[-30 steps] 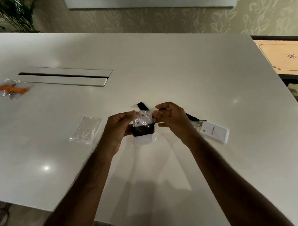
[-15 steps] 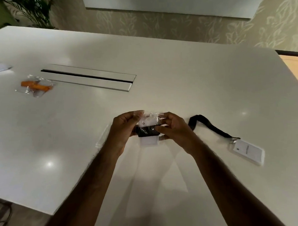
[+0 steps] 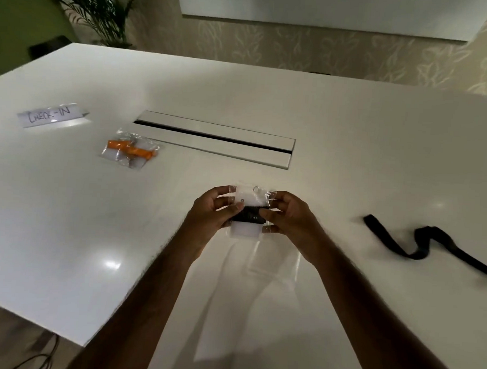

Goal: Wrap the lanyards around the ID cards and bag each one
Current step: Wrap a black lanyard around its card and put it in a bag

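White table (image 3: 350, 133) underneath, its cable slot (image 3: 213, 138) the landmark: near side of the slot, one clear bag (image 3: 251, 196) with a black-wrapped ID card (image 3: 248, 216) inside, upright long axis, mouth toward the slot. Pinched at its edges between left hand (image 3: 207, 213) and right hand (image 3: 289, 217), equally near, likely for sealing. Left of the slot one bagged orange set (image 3: 129, 151); right of the hands one loose black lanyard (image 3: 418, 245); two bags, three lanyards counted.

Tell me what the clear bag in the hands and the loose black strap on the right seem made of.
The clear bag looks like thin glossy plastic film: see-through, crinkled, catching glints, with the white card and black wrap visible inside. The loose black strap looks like flat woven fabric, probably polyester: matte, limp, lying in soft curves; motion blur hides the weave.
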Motion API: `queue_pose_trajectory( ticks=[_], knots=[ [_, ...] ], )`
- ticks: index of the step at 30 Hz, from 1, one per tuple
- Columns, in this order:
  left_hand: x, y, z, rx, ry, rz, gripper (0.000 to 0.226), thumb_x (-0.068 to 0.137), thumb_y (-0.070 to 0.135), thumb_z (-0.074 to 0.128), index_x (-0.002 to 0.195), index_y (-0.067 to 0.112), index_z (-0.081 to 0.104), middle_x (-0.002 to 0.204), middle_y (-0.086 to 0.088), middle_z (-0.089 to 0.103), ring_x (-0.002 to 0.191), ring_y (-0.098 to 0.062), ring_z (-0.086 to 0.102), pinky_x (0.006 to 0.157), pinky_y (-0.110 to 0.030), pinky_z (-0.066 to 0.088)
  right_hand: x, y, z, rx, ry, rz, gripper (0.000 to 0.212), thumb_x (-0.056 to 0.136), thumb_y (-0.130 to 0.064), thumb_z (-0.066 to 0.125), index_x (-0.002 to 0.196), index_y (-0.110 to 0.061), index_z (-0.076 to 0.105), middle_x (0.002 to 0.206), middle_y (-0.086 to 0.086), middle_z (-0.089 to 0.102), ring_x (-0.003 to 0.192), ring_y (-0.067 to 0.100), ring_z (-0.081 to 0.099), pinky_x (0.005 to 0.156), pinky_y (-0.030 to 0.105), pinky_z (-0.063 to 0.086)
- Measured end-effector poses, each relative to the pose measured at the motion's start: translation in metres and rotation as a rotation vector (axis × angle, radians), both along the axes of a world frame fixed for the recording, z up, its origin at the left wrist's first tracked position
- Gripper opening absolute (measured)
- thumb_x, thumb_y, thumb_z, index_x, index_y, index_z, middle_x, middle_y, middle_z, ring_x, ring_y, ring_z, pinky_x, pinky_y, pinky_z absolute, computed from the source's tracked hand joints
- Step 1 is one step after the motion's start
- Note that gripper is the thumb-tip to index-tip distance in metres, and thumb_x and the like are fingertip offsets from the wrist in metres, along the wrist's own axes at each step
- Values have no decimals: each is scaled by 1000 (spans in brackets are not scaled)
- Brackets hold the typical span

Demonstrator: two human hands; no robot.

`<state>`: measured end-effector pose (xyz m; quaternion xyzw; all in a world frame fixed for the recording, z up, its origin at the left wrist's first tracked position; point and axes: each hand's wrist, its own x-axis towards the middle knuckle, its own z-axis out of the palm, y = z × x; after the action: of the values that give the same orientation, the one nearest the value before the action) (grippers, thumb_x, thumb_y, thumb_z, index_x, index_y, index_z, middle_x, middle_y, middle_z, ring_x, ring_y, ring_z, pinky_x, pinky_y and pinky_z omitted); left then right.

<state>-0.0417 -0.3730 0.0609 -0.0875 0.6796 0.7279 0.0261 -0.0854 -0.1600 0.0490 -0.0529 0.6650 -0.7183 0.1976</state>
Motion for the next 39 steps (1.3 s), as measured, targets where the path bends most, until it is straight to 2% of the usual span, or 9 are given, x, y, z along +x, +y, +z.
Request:
queue_pose_trajectory(
  ticks=[3, 7, 16, 20, 24, 28, 32, 36, 39],
  knots=[
    [-7, -37, -1, -37, -18, 26, 39, 94, 13, 75, 130, 19, 64, 113, -1, 79, 107, -19, 75, 80, -29, 62, -8, -40, 1, -34, -14, -68, 34, 96, -3, 75, 128, -4, 62, 119, 15, 76, 96, 22, 78, 76, 37, 66],
    [-18, -83, -3, -100, -7, 63, 34, 93, 5, 74, 121, 22, 67, 110, -3, 80, 103, -20, 76, 83, -33, 63, -17, -87, 1, -50, -14, -76, 30, 97, -3, 74, 125, -3, 63, 118, 13, 77, 100, 24, 79, 77, 37, 66],
    [-51, -166, -9, -263, 20, 147, 30, 93, 14, 76, 122, 22, 70, 118, 2, 75, 108, -18, 73, 87, -35, 63, -42, -178, -14, -149, -106, -109, 36, 97, -4, 74, 130, -6, 60, 129, 15, 70, 108, 28, 76, 87, 39, 65],
    [-71, -191, -11, -311, 39, 206, 28, 91, 15, 78, 116, 26, 72, 114, 8, 74, 108, -15, 72, 89, -36, 63, -56, -207, -19, -198, -164, -176, 36, 93, 6, 74, 119, -11, 54, 127, 22, 65, 104, 28, 72, 91, 41, 64],
    [-93, -210, -11, -388, 55, 269, 30, 89, 14, 80, 116, 23, 72, 111, 5, 74, 106, -15, 71, 94, -39, 60, -71, -233, -21, -165, -149, -151, 25, 94, 5, 70, 115, -6, 61, 129, 24, 67, 111, 35, 72, 99, 45, 62],
    [-115, -227, -13, -494, 47, 347, 37, 87, 13, 81, 122, 11, 71, 110, -2, 75, 104, -16, 71, 87, -28, 58, -81, -253, -19, -102, -105, -93, 20, 96, -1, 68, 112, -14, 70, 119, 15, 76, 106, 28, 72, 103, 45, 59],
    [-132, -237, -15, -569, 31, 403, 35, 85, 10, 81, 118, 8, 70, 109, -7, 76, 98, -17, 72, 81, -22, 55, -91, -268, -19, -89, -84, -40, 23, 96, -5, 68, 113, -20, 71, 123, 14, 75, 104, 21, 70, 104, 43, 57],
    [-142, -244, -20, -669, 13, 404, 32, 87, 11, 80, 118, 6, 72, 108, -5, 77, 96, -13, 70, 65, -5, 45, -101, -280, -23, -122, -127, -9, 23, 98, -4, 67, 107, -24, 73, 116, 8, 75, 98, 15, 72, 101, 41, 60],
    [-148, -248, -26, -720, -10, 406, 30, 89, 10, 77, 119, 5, 72, 111, -7, 77, 96, -13, 69, 69, -8, 43, -109, -288, -28, -137, -150, 3, 22, 98, -4, 68, 103, -24, 75, 101, -1, 77, 91, 10, 74, 99, 39, 62]
  ],
)
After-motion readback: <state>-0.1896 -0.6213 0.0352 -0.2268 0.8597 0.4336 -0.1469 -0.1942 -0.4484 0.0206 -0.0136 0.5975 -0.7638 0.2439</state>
